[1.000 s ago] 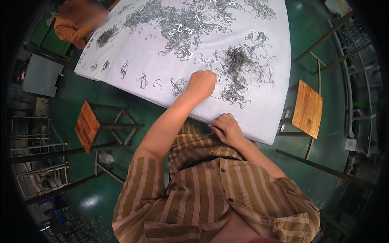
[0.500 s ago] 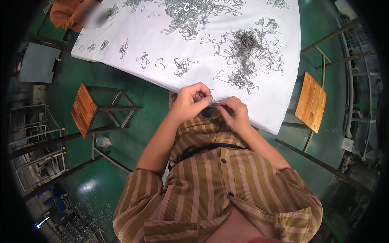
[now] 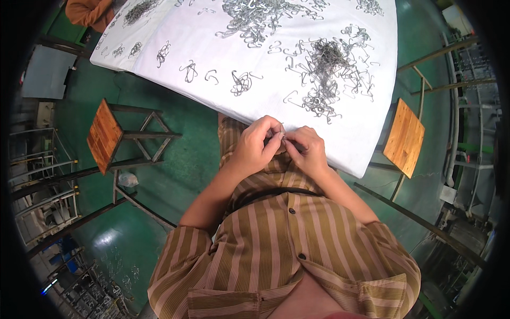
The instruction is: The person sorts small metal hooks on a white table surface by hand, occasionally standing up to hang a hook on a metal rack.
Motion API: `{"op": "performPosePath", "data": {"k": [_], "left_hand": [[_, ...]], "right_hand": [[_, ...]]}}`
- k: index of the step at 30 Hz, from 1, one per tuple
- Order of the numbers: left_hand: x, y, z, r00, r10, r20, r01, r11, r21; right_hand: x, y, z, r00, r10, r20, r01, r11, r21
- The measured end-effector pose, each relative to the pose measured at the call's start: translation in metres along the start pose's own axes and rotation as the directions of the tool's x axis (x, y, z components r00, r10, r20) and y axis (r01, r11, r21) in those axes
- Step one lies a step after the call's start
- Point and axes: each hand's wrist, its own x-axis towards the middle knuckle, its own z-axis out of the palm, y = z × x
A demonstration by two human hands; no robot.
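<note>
My left hand (image 3: 257, 144) and my right hand (image 3: 306, 150) meet in front of my chest, just below the near edge of the white-covered table (image 3: 212, 98). Both pinch a small metal wire hook (image 3: 282, 137) between their fingertips. A dense pile of grey wire hooks (image 3: 326, 69) lies on the cloth just beyond my right hand. Small separate clusters of hooks (image 3: 241, 82) lie beyond my left hand. A larger heap of hooks (image 3: 255, 16) spreads across the far part of the cloth.
A wooden stool (image 3: 106, 135) stands on the green floor to my left and another wooden stool (image 3: 405, 137) to my right. A person in an orange top (image 3: 87, 11) sits at the far left corner. Metal racks (image 3: 37, 175) line the left side.
My left hand came back from the cloth to my chest and joined my right hand. Both hands now hold a hook slightly higher, nearer the table edge.
</note>
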Motion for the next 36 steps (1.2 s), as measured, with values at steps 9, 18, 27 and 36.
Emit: {"op": "performPosePath", "data": {"k": [9, 18, 27, 36], "left_hand": [[-0.002, 0.008, -0.002, 0.992, 0.125, 0.021, -0.125, 0.992, -0.007], [0.000, 0.009, 0.001, 0.986, 0.164, -0.024, -0.164, 0.986, 0.004], [0.002, 0.010, -0.003, 0.987, 0.157, -0.021, -0.156, 0.988, 0.012], [0.002, 0.013, -0.004, 0.987, 0.156, -0.027, -0.155, 0.987, 0.034]], "right_hand": [[0.022, 0.041, -0.033, 0.930, 0.127, -0.346, -0.223, 0.941, -0.256], [0.048, 0.048, -0.046, 0.961, 0.240, -0.135, -0.276, 0.850, -0.448], [0.052, 0.050, -0.044, 0.990, 0.011, -0.141, -0.095, 0.791, -0.604], [0.062, 0.056, -0.058, 1.000, -0.006, 0.005, 0.007, 0.805, -0.593]]}}
